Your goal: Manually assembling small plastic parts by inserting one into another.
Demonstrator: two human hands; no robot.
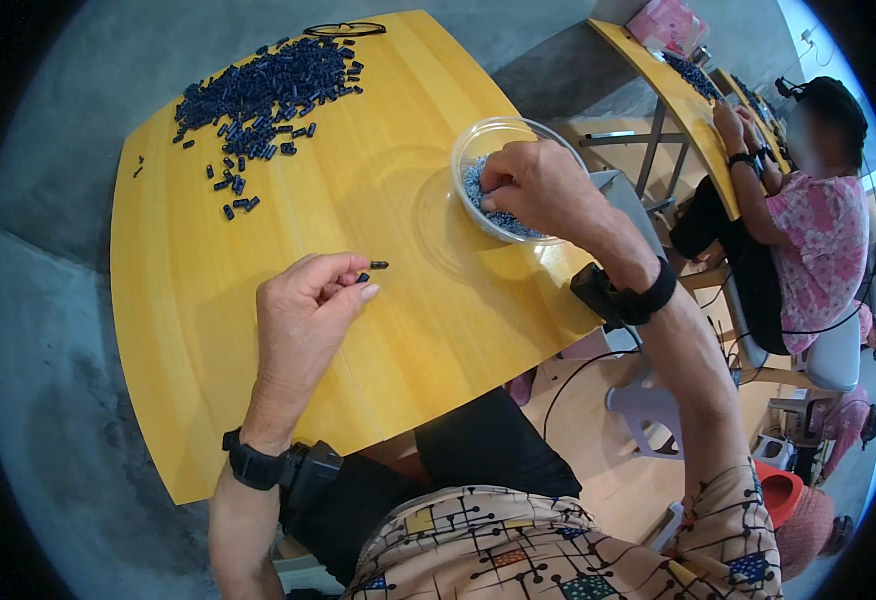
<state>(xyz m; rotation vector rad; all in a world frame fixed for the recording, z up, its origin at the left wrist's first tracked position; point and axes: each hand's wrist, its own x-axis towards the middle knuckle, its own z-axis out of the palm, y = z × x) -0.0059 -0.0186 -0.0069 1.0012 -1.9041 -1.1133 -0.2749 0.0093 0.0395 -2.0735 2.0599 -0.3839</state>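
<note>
My left hand (303, 310) is held over the middle of the table, its thumb and fingers pinched on a small dark piece (363, 277). A second slim dark piece (380, 265) juts out by the fingertips; I cannot tell whether it is held or lies on the table. My right hand (548, 190) reaches into a clear round plastic bowl (465, 205) at the table's right edge. Its fingers are pinched together above many tiny silver-grey parts (476, 187), and whatever they grip is hidden. Both wrists wear black straps with a box-shaped device.
A heap of small dark-blue pieces (268, 90) covers the far left of the yellow table (358, 190), with black-framed glasses (346, 30) behind it. Two tiny dark bits (140, 167) lie near the left edge. Another person (823, 220) sits at a second table on the right.
</note>
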